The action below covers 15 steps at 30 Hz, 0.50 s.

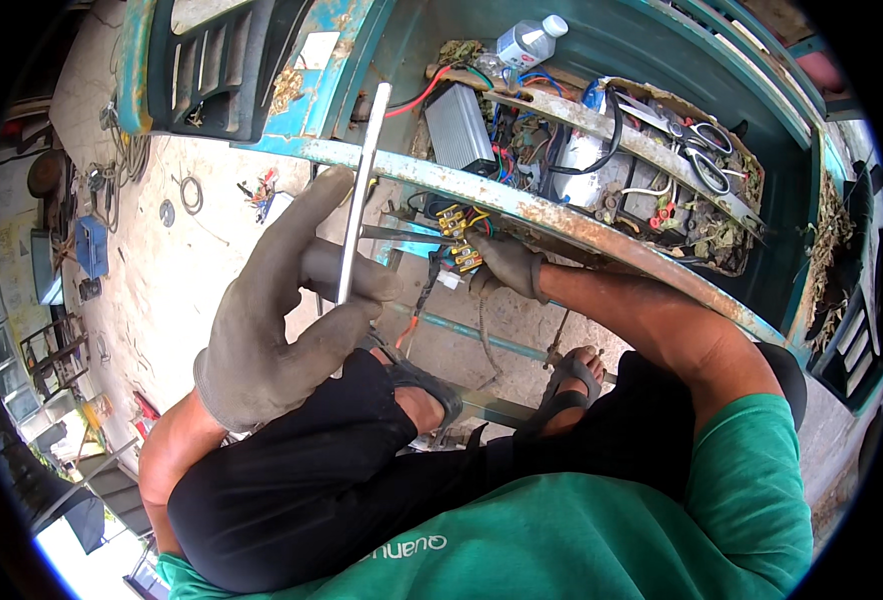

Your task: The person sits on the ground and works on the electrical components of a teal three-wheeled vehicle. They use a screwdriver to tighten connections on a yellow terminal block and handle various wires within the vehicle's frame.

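My left hand point(277, 320), in a grey work glove, is closed on a T-handle tool. Its long silver crossbar point(366, 160) rises past the fingers, with the index finger stretched up beside it. From the bar a dark shaft point(407, 234) runs right, its tip at a yellow terminal block point(460, 238). Also gloved, my right hand point(507, 262) grips that block from the right, fingers curled and partly hidden behind it. Dark wires and a white plug point(450, 279) hang below the block. How the tip meets the block is too small to tell.
A rusty teal frame rail point(562, 217) crosses just beyond my hands. Behind it, the teal compartment holds a finned silver box point(459, 130), a plastic bottle point(532, 42), scissors point(707, 155), tangled wires and dry leaves. A wire coil point(191, 195) and blue box point(92, 246) are at left.
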Each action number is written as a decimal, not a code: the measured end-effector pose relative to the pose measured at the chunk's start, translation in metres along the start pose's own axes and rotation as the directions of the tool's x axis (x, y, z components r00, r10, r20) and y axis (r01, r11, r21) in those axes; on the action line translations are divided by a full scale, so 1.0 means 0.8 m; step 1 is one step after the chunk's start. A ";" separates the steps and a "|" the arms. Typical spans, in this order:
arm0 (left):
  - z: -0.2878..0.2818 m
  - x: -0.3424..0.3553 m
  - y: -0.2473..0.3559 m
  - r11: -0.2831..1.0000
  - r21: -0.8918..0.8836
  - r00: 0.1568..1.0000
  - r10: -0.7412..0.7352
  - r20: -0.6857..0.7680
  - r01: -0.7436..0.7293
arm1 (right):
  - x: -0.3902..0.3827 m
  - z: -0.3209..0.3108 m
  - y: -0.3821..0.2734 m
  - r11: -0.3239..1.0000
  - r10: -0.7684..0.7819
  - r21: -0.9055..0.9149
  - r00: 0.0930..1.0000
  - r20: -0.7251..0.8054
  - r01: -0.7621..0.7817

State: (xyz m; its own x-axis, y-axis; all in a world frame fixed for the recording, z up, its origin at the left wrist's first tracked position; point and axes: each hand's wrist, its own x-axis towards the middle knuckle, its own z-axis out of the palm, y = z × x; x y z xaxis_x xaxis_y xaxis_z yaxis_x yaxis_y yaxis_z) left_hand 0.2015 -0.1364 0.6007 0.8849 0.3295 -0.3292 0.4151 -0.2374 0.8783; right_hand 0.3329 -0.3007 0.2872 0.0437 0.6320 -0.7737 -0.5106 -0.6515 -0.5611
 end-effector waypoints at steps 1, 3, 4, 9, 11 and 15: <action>-0.002 0.000 0.001 0.994 -0.064 0.996 -0.084 0.029 0.085 | 0.000 0.001 0.000 1.000 -0.006 -0.001 1.000 0.006 0.006; -0.010 0.004 0.008 0.949 -0.185 0.965 -0.240 0.102 0.255 | 0.000 0.002 -0.001 1.000 -0.018 -0.002 1.000 0.015 0.018; -0.013 0.006 0.014 0.950 -0.166 0.960 -0.243 0.135 0.264 | -0.001 0.003 -0.001 1.000 -0.028 0.001 1.000 0.004 0.028; -0.038 0.017 0.006 0.921 0.268 0.914 0.173 0.368 -0.282 | -0.010 0.005 -0.012 0.999 0.032 -0.021 0.999 0.012 -0.031; -0.049 0.026 0.014 0.784 0.378 0.814 0.262 0.519 -0.493 | -0.008 0.007 -0.007 0.999 -0.035 0.015 0.999 -0.010 0.036; -0.037 0.031 0.032 0.607 0.546 0.809 0.334 0.483 -0.577 | -0.007 0.002 -0.006 1.000 -0.022 -0.019 1.000 -0.016 0.022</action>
State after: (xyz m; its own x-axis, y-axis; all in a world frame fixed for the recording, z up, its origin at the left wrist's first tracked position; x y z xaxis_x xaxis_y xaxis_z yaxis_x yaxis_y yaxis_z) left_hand 0.2279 -0.1070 0.6249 0.9569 -0.2543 -0.1404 -0.1432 -0.8335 0.5337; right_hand 0.3336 -0.3003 0.2947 0.0687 0.6397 -0.7655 -0.4934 -0.6452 -0.5834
